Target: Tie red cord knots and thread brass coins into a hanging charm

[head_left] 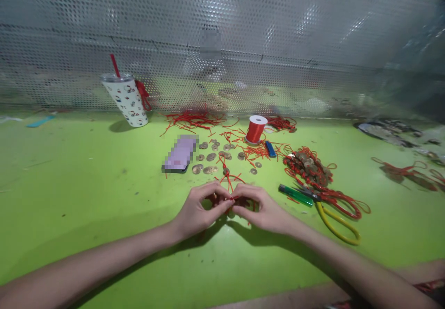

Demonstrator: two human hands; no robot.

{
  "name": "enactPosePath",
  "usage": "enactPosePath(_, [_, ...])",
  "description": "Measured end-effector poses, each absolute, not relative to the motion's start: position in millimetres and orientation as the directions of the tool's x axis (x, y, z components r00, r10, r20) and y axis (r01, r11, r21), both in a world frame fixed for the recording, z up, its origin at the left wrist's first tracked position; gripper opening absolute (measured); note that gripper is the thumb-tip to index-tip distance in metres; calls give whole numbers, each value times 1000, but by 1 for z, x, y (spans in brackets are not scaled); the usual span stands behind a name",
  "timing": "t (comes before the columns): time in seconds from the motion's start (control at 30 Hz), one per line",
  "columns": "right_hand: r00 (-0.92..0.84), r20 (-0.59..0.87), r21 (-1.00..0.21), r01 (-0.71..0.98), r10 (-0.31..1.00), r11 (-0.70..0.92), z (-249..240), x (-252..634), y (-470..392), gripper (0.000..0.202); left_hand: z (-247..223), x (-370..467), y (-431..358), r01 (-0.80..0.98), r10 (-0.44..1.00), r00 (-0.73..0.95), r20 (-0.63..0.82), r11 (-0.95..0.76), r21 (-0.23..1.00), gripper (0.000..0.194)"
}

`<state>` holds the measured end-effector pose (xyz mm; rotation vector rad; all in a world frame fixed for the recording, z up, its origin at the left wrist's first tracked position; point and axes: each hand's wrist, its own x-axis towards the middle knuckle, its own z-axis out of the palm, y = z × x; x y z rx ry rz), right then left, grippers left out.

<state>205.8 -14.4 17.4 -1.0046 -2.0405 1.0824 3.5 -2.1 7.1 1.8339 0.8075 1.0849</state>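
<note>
Low over the middle of the green table, my left hand (203, 207) and my right hand (255, 204) meet fingertip to fingertip. Both are closed in a pinch on a red cord (229, 186), whose knotted part is mostly hidden by my fingers. Just beyond my fingertips, a round metal coin (226, 171) is tied into that cord, with a loop at its far end. Loose coins (211, 157) lie in small groups past my hands. To the right of my right hand lie a green lighter (295, 195) and scissors (333, 216) with one red and one yellow handle.
A pile of coins strung on red cord (309, 167) lies at right. Behind stand a red cord spool (256, 129) and a patterned tumbler (127, 100) with a straw. A phone (181, 153), a blue lighter (270, 149) and cord scraps (196, 120) lie before a perforated metal wall (156, 44).
</note>
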Motion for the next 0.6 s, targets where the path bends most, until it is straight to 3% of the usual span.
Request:
enactPosePath(0.13, [-511, 191, -825, 379, 838, 419, 15, 218, 1, 17, 6, 4, -3, 105, 837, 427, 343, -422, 900, 7])
enactPosePath(0.23, [-310, 320, -691, 569, 895, 445, 7, 239, 27, 21, 4, 4, -3, 121, 840, 442, 314, -403, 907, 8])
enactPosePath(0.3, [-231, 331, -577, 718, 915, 390, -2, 253, 43, 26, 4, 5, -3, 124, 834, 459, 306, -401, 908, 8])
enactPosePath(0.5, [-417, 347, -135, 864, 840, 485, -15, 264, 65, 20, 1, 7, -2, 128, 828, 477, 294, -397, 909, 8])
enactPosePath(0.6, [-433, 383, -130, 849, 816, 512, -8, 248, 74, 16, 0, 8, -2, 119, 827, 484, 286, -386, 915, 8])
